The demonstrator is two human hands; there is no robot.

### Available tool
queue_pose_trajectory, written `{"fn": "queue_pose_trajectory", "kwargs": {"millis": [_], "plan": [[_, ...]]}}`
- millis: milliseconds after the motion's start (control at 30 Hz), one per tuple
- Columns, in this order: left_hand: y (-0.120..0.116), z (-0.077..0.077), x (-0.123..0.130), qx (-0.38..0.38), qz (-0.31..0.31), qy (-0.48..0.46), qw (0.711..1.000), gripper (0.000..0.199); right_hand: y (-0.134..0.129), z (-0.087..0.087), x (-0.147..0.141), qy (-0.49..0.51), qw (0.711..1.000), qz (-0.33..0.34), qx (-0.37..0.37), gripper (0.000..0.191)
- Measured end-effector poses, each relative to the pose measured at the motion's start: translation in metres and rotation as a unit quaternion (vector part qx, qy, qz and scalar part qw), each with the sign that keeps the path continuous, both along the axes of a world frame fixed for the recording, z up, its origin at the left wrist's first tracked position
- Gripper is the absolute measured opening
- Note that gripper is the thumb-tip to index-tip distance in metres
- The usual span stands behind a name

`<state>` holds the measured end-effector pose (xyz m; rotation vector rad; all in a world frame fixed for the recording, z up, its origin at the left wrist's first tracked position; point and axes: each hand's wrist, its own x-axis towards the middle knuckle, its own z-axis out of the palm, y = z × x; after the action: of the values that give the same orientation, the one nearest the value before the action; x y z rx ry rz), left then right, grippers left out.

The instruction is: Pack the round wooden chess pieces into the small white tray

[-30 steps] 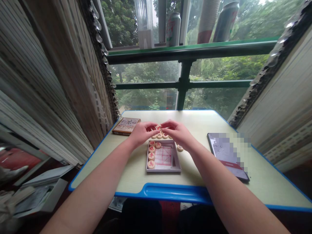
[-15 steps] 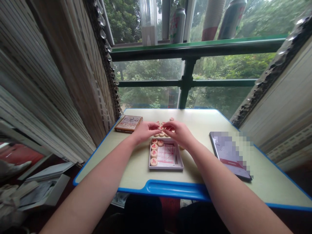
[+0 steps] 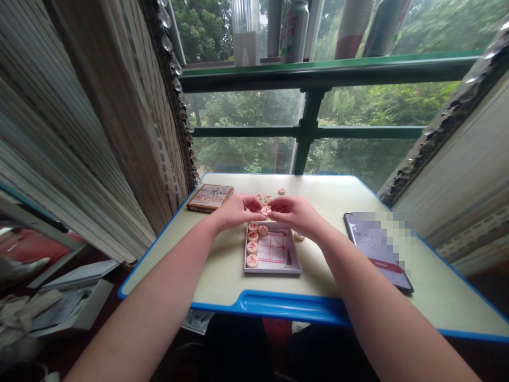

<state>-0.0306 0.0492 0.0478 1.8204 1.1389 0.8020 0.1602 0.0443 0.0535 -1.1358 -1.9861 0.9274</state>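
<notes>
A round wooden xiangqi piece (image 3: 266,211) with a red character is held up between my two hands, just beyond the shallow white box. My left hand (image 3: 237,209) pinches its left side with thumb and fingers. On the other side, the fingertips of my right hand (image 3: 294,214) close on the same piece. Inside the white box (image 3: 273,271), several red-marked pieces line the left wall, and a single piece (image 3: 263,230) lies beside the top one. Behind my fingers are more loose pieces (image 3: 259,197), partly hidden.
A brown patterned box lid (image 3: 210,197) lies at the table's back left. On the right is a phone (image 3: 377,252), partly pixelated. One piece (image 3: 281,191) sits farther back, another (image 3: 299,236) right of the white box. Cans (image 3: 295,32) and cups stand on the window ledge.
The held piece now shows more plainly between my fingertips, lifted clear of the pieces behind. Fewer pieces show just beyond the box. The view has tilted slightly.
</notes>
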Motion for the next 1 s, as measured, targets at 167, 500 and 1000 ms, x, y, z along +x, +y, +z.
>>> {"fn": "queue_pose_trajectory", "kwargs": {"millis": [167,500,1000], "plan": [[-0.002,0.001,-0.001,0.016,-0.003,0.054,0.998,0.034,0.002,0.000,0.003,-0.052,0.998,0.023,-0.018,0.010],[0.004,0.001,-0.010,0.010,-0.021,0.072,0.997,0.045,-0.002,0.001,0.001,-0.190,0.980,0.032,0.052,0.018],[0.007,-0.005,-0.009,0.027,0.000,0.161,0.987,0.024,-0.002,-0.004,-0.006,-0.257,0.959,0.058,0.106,0.015]]}}
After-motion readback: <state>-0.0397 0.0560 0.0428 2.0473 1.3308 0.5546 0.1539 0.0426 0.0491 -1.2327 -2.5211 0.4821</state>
